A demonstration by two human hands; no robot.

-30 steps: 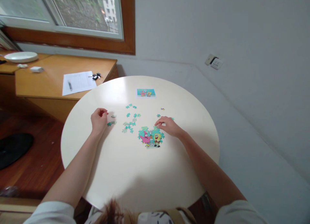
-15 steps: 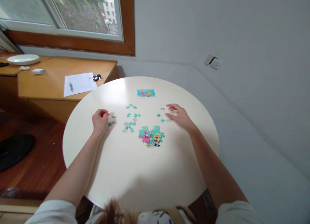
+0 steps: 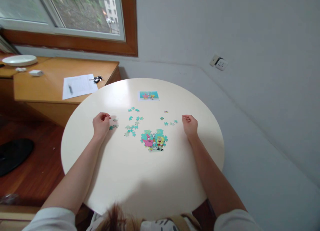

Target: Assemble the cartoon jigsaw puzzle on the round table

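Observation:
My left hand (image 3: 101, 127) rests on the table's left side, fingers curled; whether anything lies inside them is hidden. Right beside its fingertips are several loose jigsaw pieces (image 3: 114, 127). My right hand (image 3: 190, 125) is closed in a loose curl on the right, with nothing visible in it, just right of a few small teal pieces (image 3: 172, 123). Between the hands, nearer to me, lies a partly joined jigsaw puzzle (image 3: 154, 140) with a pink starfish, a squid and a yellow sponge figure. A scattered group of teal pieces (image 3: 131, 128) sits to its upper left.
A small reference picture card (image 3: 149, 96) lies toward the far edge of the round white table (image 3: 150, 177). At the left stands a wooden desk (image 3: 52, 68) with a paper sheet (image 3: 79, 86), keys (image 3: 97, 79) and a white round object (image 3: 20, 60). A wall is at the right.
My right hand has drawn back to the right from over the loose pieces, and its spread fingers have curled closed. The left hand keeps its pose. The view has shifted slightly.

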